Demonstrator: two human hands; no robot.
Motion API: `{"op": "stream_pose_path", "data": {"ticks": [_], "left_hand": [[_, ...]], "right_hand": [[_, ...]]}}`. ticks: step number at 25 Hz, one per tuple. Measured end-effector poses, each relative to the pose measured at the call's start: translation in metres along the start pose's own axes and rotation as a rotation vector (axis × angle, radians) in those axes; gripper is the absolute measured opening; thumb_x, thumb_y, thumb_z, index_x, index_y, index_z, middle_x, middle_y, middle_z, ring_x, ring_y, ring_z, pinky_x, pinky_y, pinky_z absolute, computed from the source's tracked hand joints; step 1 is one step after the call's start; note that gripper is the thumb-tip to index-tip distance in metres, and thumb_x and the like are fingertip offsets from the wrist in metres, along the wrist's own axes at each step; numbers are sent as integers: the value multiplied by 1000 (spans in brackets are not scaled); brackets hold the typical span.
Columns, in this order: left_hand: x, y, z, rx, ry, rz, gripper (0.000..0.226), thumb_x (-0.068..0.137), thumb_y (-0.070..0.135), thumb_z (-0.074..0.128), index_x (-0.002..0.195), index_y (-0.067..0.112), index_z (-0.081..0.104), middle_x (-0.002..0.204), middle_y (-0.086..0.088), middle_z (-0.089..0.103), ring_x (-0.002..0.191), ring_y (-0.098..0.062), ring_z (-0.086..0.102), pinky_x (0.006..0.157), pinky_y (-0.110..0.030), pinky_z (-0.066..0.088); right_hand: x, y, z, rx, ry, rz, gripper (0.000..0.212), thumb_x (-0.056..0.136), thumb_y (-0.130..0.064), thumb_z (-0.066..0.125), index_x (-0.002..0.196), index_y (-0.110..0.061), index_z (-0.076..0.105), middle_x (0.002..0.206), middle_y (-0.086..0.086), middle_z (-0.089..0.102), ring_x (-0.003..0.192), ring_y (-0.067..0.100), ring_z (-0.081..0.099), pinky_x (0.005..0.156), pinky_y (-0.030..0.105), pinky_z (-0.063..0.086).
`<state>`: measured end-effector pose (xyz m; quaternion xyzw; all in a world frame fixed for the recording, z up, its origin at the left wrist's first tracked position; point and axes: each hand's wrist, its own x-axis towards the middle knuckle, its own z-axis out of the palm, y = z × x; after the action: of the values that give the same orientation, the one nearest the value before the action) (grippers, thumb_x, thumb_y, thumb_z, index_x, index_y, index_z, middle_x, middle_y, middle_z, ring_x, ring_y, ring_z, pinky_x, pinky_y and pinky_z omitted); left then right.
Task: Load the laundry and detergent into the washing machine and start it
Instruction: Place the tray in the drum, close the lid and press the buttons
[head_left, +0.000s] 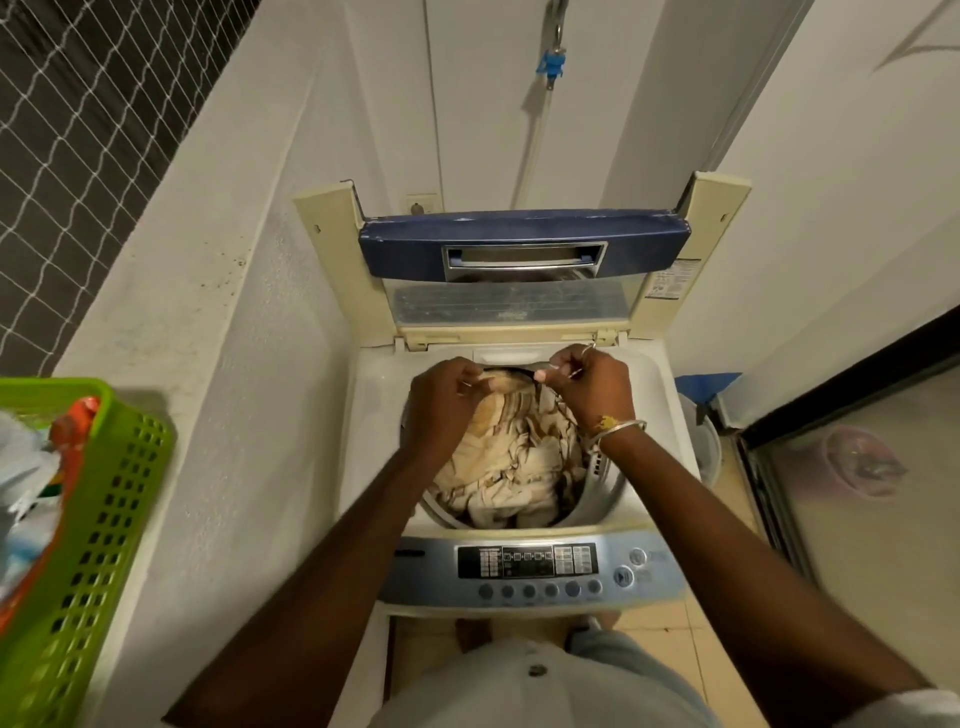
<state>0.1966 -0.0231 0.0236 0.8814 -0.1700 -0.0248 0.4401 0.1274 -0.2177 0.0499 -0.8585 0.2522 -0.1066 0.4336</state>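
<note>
A white top-loading washing machine (379, 395) stands in front of me with its blue-edged lid (519, 244) raised. Cream and brown patterned laundry (514, 457) fills the drum. My left hand (441, 400) and my right hand (587, 384) are both over the far rim of the drum, fingers curled and pinching the top edge of the cloth between them. The control panel (535, 569) with its row of round buttons lies along the near edge, below my forearms.
A green plastic basket (104, 525) with an orange packet and pale bags sits on the white ledge at left. A tap with a blue fitting (551, 62) hangs on the wall behind. A dark-framed glass door (779, 467) and a white bucket (709, 447) are at right.
</note>
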Motion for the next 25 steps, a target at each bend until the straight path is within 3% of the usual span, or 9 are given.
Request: {"op": "stream_pose_path", "data": {"ticks": [3,7,11,14,16,18,22,25], "left_hand": [[7,9,-9,-30,26,49,23,83,39,75,94,19,71,89,8,72,81,-4,66,71,-19,54],[18,13,-13,-32,62,68,27,86,35,74,106,17,70,102,4,73,91,-5,66,77,-18,54],[28,22,-11,51,54,132,35,93,32,66,124,17,63,124,-1,66,113,-14,61,93,-25,51],[36,39,-12,209,166,333,38,95,25,63,130,11,59,131,-8,61,123,-22,55,100,-25,40],[47,51,-11,334,232,511,40,93,20,64,129,5,59,132,-13,61,125,-28,54,105,-33,41],[62,60,-8,465,190,590,43,94,20,62,132,1,55,136,-18,57,130,-33,50,110,-41,40],[82,65,-2,532,96,498,45,97,23,55,138,4,48,140,-15,52,134,-31,44,112,-41,38],[88,62,-2,592,58,450,50,92,22,62,136,6,48,135,-13,55,129,-29,47,112,-40,38]], "right_hand": [[6,-6,-5,-16,41,-24,21,75,-32,83,87,-17,73,73,-3,67,65,9,60,61,11,43],[14,-11,-5,-29,50,-59,24,80,-34,80,96,-19,72,78,-4,69,70,11,64,71,26,52],[20,-21,-10,-174,82,-174,39,86,-38,73,118,-18,69,111,3,71,102,18,64,90,32,53],[24,-38,-15,-339,227,-404,44,92,-37,65,130,-16,62,131,6,60,125,23,51,102,35,42],[31,-50,-17,-394,270,-526,48,93,-38,62,134,-13,57,136,8,57,129,24,47,107,36,39],[41,-60,-16,-524,242,-582,53,92,-39,61,136,-10,55,136,9,57,130,26,46,108,37,38],[54,-74,-11,-660,212,-567,49,91,-34,59,134,-12,56,132,8,61,125,26,51,103,39,44],[62,-69,0,-715,126,-511,58,90,-45,58,137,-12,50,135,9,57,127,28,48,109,43,39]]}}
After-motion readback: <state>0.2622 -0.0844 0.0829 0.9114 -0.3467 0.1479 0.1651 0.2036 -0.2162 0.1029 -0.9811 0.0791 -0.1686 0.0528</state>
